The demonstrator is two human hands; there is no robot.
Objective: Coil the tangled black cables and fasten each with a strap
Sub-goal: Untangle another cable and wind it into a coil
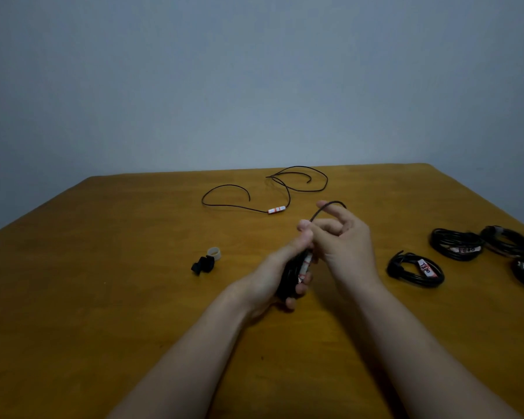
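My left hand [280, 275] grips a coiled black cable [288, 278] with a white-and-red label, held just above the table's middle. My right hand [342, 237] pinches the free end of that cable [322, 208], which arcs up over its fingers. A loose black cable [286, 184] with a white-and-red label lies in open loops at the far side of the table. Black straps [201, 264] lie in a small pile left of my hands.
Three coiled, labelled black cables [415, 270] [456, 243] [510, 243] and part of another at the frame's edge lie at the right of the wooden table [103, 297]. A small pale ring [214, 253] sits beside the straps. A grey wall stands behind.
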